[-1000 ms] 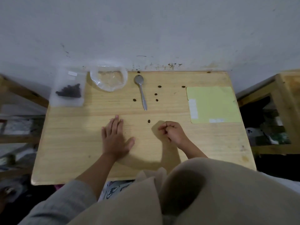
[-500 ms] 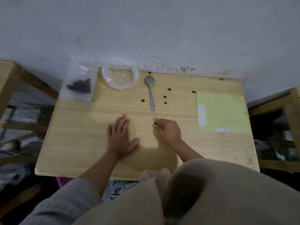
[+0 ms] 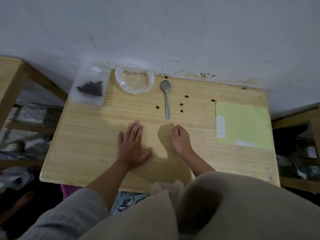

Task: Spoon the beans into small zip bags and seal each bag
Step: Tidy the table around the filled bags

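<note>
Six loose beans [image 3: 181, 104] lie scattered on the wooden table [image 3: 86, 144] around the metal spoon [image 3: 166, 99], which lies bowl toward the wall. Filled zip bag [image 3: 90, 85] of dark beans sits at far left corner; crumpled clear plastic bag [image 3: 134, 81] just beside it. Left hand [image 3: 132, 146] flat on table, fingers straight, palm down. Right hand [image 3: 180, 138] curled into loose fist near spoon handle tip; can't tell if it pinches a bean. Yellow-green sheet [image 3: 242, 125] lies at right.

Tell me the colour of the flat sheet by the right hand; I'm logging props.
Pale yellow-green sheet, with small white patches; seen in the head view.
</note>
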`<state>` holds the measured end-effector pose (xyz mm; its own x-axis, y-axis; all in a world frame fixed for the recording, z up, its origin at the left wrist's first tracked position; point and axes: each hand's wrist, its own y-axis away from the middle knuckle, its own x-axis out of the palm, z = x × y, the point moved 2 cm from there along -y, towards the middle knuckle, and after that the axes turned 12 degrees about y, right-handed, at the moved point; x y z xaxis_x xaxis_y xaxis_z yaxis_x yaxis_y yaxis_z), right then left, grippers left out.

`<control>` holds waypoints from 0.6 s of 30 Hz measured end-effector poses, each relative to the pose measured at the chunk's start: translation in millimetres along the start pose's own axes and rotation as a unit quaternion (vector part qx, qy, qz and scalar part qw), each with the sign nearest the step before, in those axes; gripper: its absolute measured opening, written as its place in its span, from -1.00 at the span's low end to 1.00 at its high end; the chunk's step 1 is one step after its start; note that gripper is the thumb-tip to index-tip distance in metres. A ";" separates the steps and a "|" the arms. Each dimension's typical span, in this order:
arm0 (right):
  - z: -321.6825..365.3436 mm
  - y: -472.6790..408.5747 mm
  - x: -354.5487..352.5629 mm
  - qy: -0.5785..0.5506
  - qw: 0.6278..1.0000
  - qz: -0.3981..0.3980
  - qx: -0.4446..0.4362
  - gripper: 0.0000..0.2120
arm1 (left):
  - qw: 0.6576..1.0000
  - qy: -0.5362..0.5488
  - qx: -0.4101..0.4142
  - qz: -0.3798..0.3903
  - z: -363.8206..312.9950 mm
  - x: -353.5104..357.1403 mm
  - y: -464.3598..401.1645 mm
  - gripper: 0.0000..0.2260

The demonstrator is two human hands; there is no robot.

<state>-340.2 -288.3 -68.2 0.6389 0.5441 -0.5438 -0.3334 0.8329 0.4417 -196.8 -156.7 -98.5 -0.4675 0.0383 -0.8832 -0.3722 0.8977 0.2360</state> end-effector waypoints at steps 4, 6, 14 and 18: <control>2.7 -4.7 3.0 -0.037 0.999 0.017 0.023 -0.66 | 1.000 -0.002 -0.002 0.003 -0.5 0.1 -0.7 -0.16; 3.3 -7.7 5.9 -0.064 0.996 0.045 0.031 -0.69 | 1.000 0.000 -0.002 0.001 -0.8 0.1 -0.9 -0.16; 15.3 -21.6 14.7 -0.021 0.999 0.033 -0.023 -0.73 | 1.000 0.001 -0.005 0.002 -1.7 -1.0 -1.0 -0.18; 24.1 -33.7 16.9 0.041 0.996 -0.018 -0.078 -0.86 | 1.000 -0.002 -0.007 0.006 -0.8 -0.7 -1.0 -0.17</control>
<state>-301.5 -309.7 -75.1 0.5960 0.5142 -0.6168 -0.4186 0.8544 0.3078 -196.7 -157.9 -97.8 -0.4699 0.0513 -0.8812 -0.3771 0.8910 0.2530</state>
